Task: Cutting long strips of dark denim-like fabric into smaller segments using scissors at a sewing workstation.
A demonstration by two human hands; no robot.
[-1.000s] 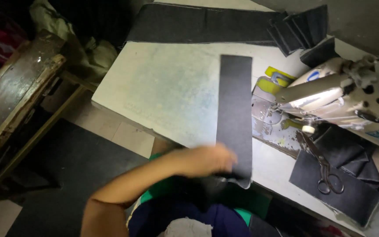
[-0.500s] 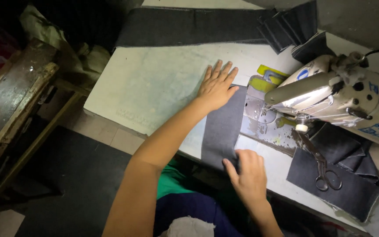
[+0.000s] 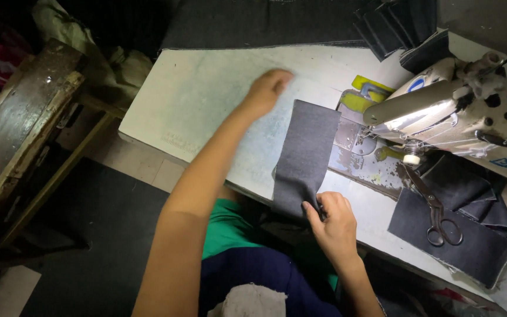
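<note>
A dark grey strip of fabric (image 3: 307, 154) lies on the white sewing table (image 3: 206, 105), its near end hanging over the front edge. My right hand (image 3: 333, 220) pinches that near end at the table's edge. My left hand (image 3: 268, 88) is blurred, hovering over the bare table to the left of the strip's far end, fingers loosely curled and holding nothing. The strip's far end lies beside the metal bed of the white sewing machine (image 3: 453, 111).
Scissors (image 3: 438, 214) lie on dark fabric pieces (image 3: 459, 240) right of the machine. A long dark fabric piece (image 3: 265, 26) and stacked dark pieces (image 3: 394, 26) lie at the table's far side. A worn wooden bench (image 3: 24, 117) stands to the left.
The long strip has been folded to about half its length. My left hand lifted off the strip's far end and moved left; my right hand slid up to pinch the near end.
</note>
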